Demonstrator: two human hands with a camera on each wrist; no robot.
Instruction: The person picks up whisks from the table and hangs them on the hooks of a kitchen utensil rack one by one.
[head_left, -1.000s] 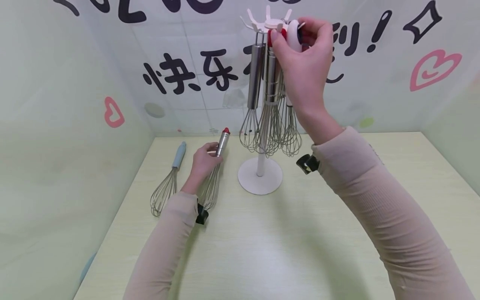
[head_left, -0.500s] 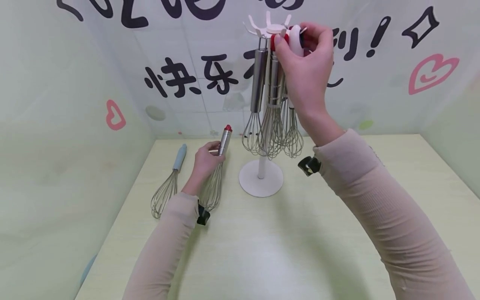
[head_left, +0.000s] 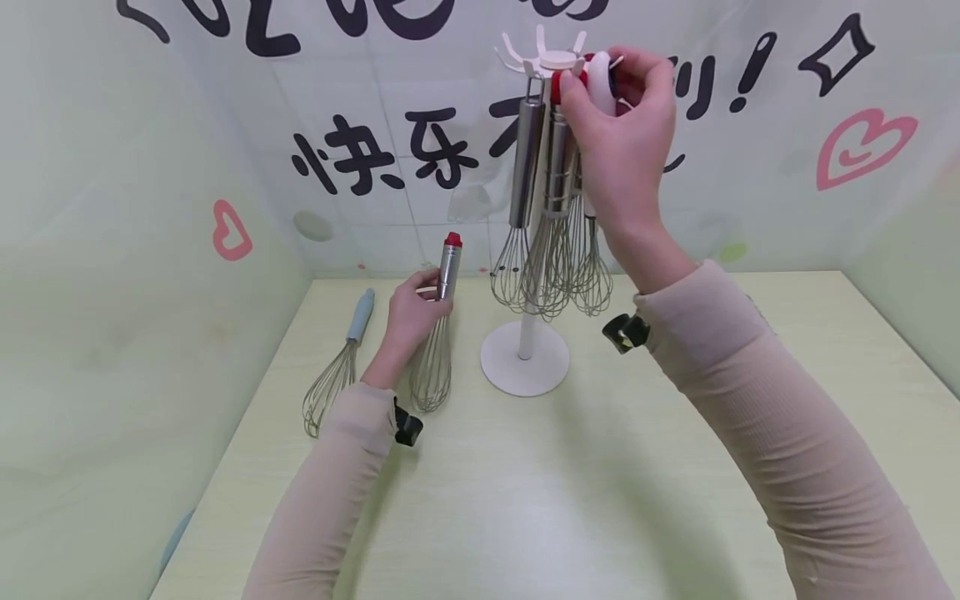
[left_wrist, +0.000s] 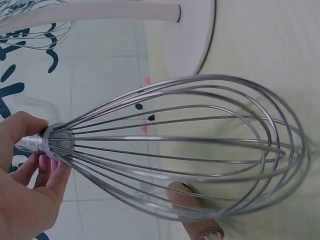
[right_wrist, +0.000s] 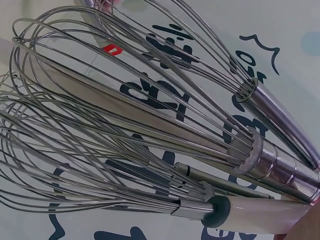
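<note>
My left hand (head_left: 414, 312) grips a metal-handled balloon whisk (head_left: 450, 271) with a red end cap, its wire loops pointing down. In the left wrist view the fingers curl round the handle just behind the collar (left_wrist: 59, 136). At the top of a white whisk stand (head_left: 558, 60), my right hand (head_left: 628, 150) pinches the red end of a hanging steel whisk (head_left: 557, 171), thumb in front. A white-handled whisk (head_left: 600, 83) hangs beside it, against the same fingers. The right fingertips are mostly out of the right wrist view, where whisk wires and the white handle (right_wrist: 265, 212) show.
A blue-handled whisk (head_left: 360, 315) lies on the table at the left. Another slim steel whisk (head_left: 527, 158) hangs on the stand, left of my right hand. The stand's round base (head_left: 525, 379) rests mid-table. A printed backdrop (head_left: 352, 242) rises behind; a brown cylindrical end (left_wrist: 195, 210) shows below the wires.
My left hand has raised the red-capped whisk a little and tipped it more upright. The right hand keeps its hold at the stand's top; the view has shifted slightly.
</note>
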